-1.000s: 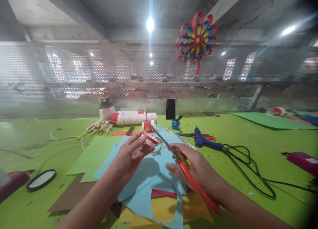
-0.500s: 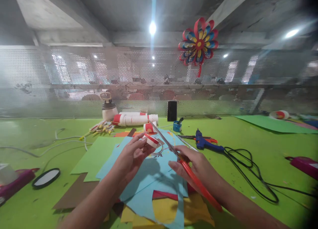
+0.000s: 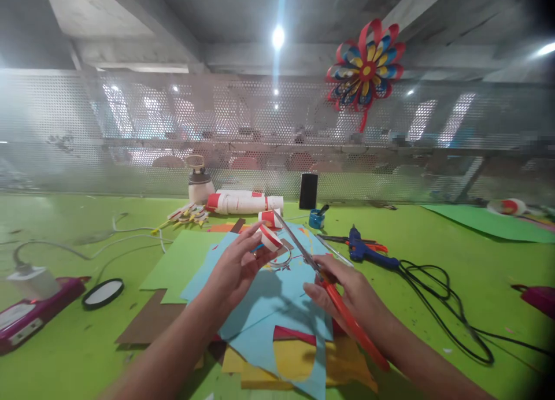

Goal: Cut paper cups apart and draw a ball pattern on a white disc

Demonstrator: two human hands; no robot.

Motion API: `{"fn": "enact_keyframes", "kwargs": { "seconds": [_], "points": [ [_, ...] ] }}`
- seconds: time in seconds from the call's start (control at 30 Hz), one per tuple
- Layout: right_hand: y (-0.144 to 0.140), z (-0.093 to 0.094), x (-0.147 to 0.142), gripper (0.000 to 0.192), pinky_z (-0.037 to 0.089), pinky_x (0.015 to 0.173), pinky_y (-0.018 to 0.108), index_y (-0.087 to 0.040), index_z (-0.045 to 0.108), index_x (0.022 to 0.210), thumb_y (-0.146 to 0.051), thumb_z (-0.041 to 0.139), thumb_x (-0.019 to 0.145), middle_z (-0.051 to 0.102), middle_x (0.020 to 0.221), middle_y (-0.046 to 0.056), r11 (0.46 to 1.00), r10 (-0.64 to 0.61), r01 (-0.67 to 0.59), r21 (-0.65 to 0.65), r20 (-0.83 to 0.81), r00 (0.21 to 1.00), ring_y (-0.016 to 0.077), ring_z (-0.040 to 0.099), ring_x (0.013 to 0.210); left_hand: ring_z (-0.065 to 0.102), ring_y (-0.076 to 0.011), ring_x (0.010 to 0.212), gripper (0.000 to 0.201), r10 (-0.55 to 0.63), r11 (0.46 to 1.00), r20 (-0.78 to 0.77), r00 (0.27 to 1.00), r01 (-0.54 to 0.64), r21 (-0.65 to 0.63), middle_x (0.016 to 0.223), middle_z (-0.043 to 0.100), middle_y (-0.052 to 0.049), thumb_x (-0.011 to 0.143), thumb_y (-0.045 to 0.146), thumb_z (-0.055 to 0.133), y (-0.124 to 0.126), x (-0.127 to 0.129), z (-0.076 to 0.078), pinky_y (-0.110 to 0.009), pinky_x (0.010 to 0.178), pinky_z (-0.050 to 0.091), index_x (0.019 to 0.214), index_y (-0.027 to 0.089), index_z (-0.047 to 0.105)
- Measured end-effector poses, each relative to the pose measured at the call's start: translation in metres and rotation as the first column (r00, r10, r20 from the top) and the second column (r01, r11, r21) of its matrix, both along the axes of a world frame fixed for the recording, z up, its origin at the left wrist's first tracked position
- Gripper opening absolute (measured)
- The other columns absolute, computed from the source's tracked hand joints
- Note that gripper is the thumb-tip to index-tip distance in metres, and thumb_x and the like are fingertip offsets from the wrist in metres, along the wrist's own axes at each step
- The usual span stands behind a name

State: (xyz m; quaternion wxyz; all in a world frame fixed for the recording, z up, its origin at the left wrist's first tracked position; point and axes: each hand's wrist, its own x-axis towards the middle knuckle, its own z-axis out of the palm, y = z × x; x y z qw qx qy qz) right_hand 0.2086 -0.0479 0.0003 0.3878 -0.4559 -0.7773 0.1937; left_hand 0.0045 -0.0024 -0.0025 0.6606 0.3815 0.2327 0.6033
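My left hand (image 3: 234,268) pinches a small white paper roll with a red band (image 3: 269,237) between thumb and fingertips, raised above the sheets. My right hand (image 3: 347,289) grips long scissors with red handles (image 3: 333,299); the metal blades (image 3: 291,236) point up and left, their tip right next to the roll. Both hands hover over a stack of light blue paper sheets (image 3: 277,296), with yellow (image 3: 290,359), red and brown pieces beneath. A curled strip of paper (image 3: 281,261) lies on the blue sheet under the roll.
A blue glue gun (image 3: 368,251) with a black cord (image 3: 437,296) lies to the right. White and red tubes (image 3: 243,203), a white bottle (image 3: 199,183), a small blue pot (image 3: 316,218) and a black box (image 3: 308,191) stand behind. Black-rimmed disc (image 3: 103,293) and pink device (image 3: 30,310) at left.
The view has shifted slightly right and up. Both hands stay close together; the scissors' handles have closed a little and the blades stay beside the roll.
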Motion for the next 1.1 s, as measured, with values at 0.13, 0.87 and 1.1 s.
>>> {"fn": "enact_keyframes", "kwargs": {
  "seconds": [0.13, 0.87, 1.1],
  "points": [
    [0.001, -0.002, -0.001, 0.040, 0.049, 0.077, 0.036, -0.016, 0.062, 0.107, -0.049, 0.061, 0.085, 0.066, 0.100, 0.009, 0.998, 0.024, -0.022, -0.056, 0.048, 0.999, 0.0237, 0.061, 0.088, 0.068, -0.0186, 0.098, 0.034, -0.007, 1.000, 0.028, 1.000, 0.006, 0.029, 0.118, 0.069, -0.009, 0.087, 0.021, 0.063, 0.000, -0.001, 0.002, -0.035, 0.092, 0.055, 0.120, 0.019, 0.064],
    [-0.002, 0.000, 0.002, 0.036, 0.045, 0.078, 0.038, -0.019, 0.062, 0.108, -0.048, 0.061, 0.087, 0.062, 0.095, 0.008, 0.996, 0.017, 0.001, -0.090, 0.199, 0.980, 0.0240, 0.056, 0.084, 0.065, -0.0151, 0.081, 0.029, 0.205, 0.979, -0.022, 0.979, -0.204, 0.027, 0.092, 0.071, -0.006, 0.076, 0.027, 0.076, -0.004, 0.001, 0.008, -0.028, 0.076, 0.051, 0.100, 0.015, 0.064],
    [0.004, -0.005, 0.004, 0.044, 0.037, 0.058, 0.028, -0.016, 0.063, 0.093, -0.058, 0.051, 0.088, 0.054, 0.071, 0.001, 0.968, 0.129, -0.106, -0.229, 0.088, 0.988, 0.0162, 0.045, 0.064, 0.061, -0.0122, 0.077, 0.030, 0.271, 0.963, -0.075, 0.960, -0.269, 0.032, 0.091, 0.069, -0.006, 0.076, 0.034, 0.075, 0.006, -0.006, 0.000, -0.024, 0.068, 0.050, 0.095, 0.013, 0.067]
  ]
}}
